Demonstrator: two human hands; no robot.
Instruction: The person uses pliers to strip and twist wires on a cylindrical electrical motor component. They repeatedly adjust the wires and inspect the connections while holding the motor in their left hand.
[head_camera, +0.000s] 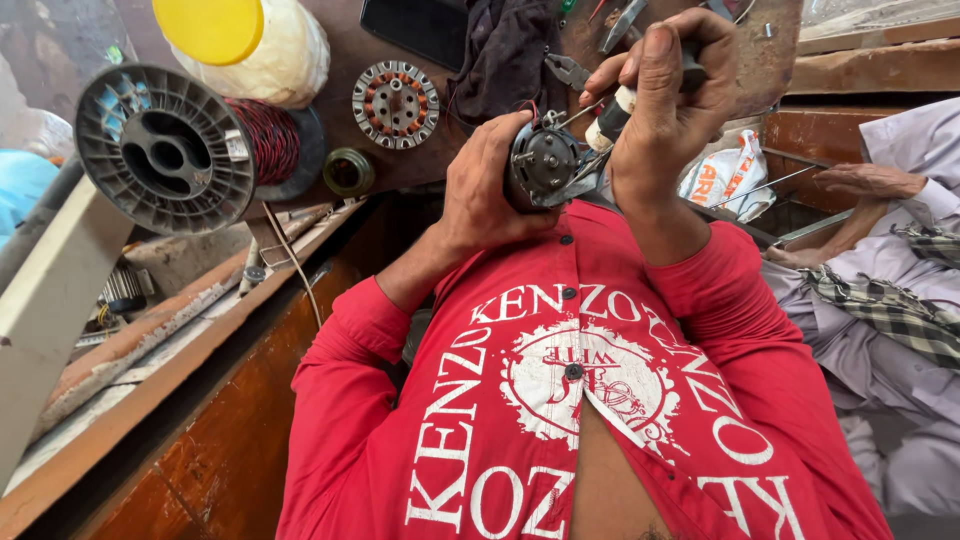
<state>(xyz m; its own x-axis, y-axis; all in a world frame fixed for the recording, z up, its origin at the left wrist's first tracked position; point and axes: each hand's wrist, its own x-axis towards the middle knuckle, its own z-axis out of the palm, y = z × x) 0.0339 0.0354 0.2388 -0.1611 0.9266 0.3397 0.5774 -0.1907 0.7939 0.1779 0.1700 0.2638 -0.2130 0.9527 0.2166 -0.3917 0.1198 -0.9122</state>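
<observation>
Here, my left hand (480, 190) is wrapped around a small electric motor (543, 165), fingers closed tight on its dark round body, holding it up in front of my red shirt (560, 400). My right hand (665, 100) sits at about 2 o'clock from the motor, closed around a tool with a pale handle (612, 118); its thin metal tip points toward the motor's end face, though I cannot tell whether it touches.

On the brown workbench (420, 165), at about 9 o'clock from the motor, lies a round stator with copper windings (396, 103). Further toward 9 o'clock stands a grey plastic spool of red wire (185, 148), and just beside it a small coil ring (348, 172). At 10 o'clock is a jar with a yellow lid (240, 40). A dark cloth (500, 50) lies at 12 o'clock. At 3 o'clock, another person's hand (868, 180) rests well apart from mine.
</observation>
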